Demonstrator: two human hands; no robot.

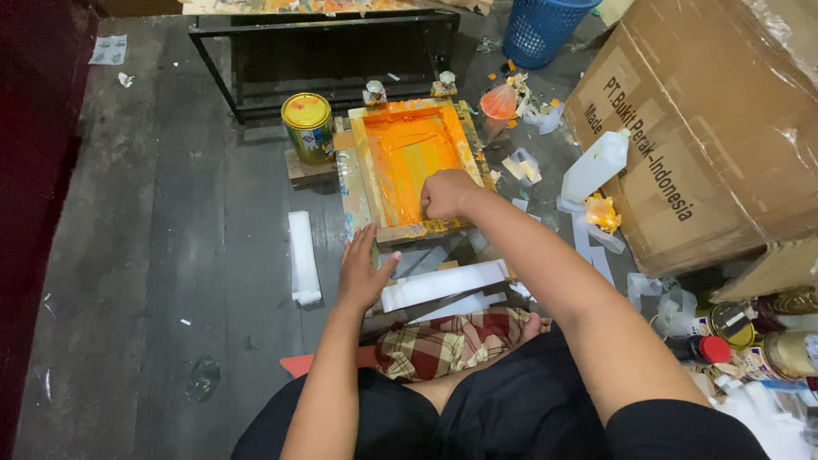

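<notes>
Two hands on the job: your right hand (445, 192) is fisted, fingers curled tight on sthg hidden, over the orange-inked wooden printing frame (415, 162) on the floor. Left hand (362, 271), fingers spread, braces w/ fingertips at the frame's near corner; keep pressure even.

We see a wooden printing frame (415, 162) smeared with wet, glossy orange ink — its rails rough and paint-crusted. The tin can (308, 128) beside it is shiny metal with a yellow lid. The floor (170, 221) is matt grey planking, worn and scuffed. White paper strips (443, 284) look smooth, the big carton (707, 128) is dull brown cardboard under creased clear film, and the checked cloth (452, 341) is soft woven fabric.
</notes>
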